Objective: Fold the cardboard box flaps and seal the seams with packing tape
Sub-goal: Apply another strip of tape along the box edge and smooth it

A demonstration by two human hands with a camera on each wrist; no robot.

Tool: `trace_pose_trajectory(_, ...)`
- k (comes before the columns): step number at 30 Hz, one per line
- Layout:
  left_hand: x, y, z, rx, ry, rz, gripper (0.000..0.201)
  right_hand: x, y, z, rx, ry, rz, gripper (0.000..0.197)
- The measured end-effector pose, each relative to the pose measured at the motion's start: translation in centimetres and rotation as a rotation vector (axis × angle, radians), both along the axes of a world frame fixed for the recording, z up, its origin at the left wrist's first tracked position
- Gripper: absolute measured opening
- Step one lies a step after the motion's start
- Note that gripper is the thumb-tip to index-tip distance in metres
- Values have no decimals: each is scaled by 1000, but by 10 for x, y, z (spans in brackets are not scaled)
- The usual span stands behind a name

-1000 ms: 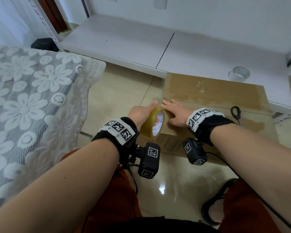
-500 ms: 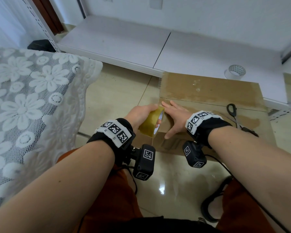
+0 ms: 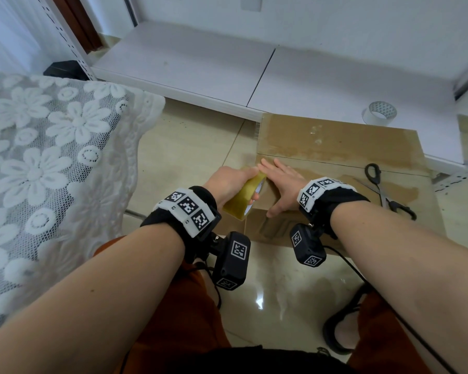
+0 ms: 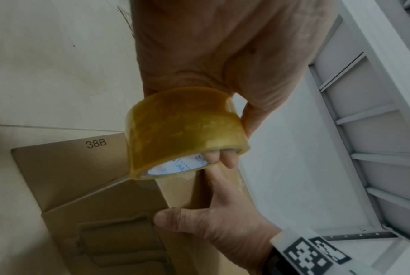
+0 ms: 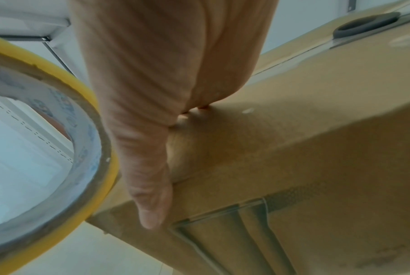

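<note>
Gripping the tape roll with fingers hooked through its core, the left hand holds it at the cardboard box corner. The right hand presses flat there, fingers straight and close together.

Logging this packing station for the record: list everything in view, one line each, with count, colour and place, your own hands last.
cardboard box: one, brown, on the floor ahead, flaps folded shut.
tape roll: one, yellowish, at the box's near left corner.
scissors: one pair, black handles, on the box top, right side.
second tape roll: one, whitish, on the white platform behind the box.
lace cloth: one, white floral, at left.
floor: glossy beige tiles.
left hand: grips the tape roll.
right hand: flat on the box top.
</note>
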State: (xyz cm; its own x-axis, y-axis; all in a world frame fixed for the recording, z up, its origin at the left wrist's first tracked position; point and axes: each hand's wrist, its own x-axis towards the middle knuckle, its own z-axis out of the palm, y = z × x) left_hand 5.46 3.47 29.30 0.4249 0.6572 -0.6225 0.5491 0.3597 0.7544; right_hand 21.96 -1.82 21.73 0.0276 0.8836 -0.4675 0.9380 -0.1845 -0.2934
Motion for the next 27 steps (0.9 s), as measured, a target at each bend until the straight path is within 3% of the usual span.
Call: trace_pose_trajectory(27, -4, -3, 8, -75, 28, -19, 33, -1, 5, 5, 45, -42, -18, 124)
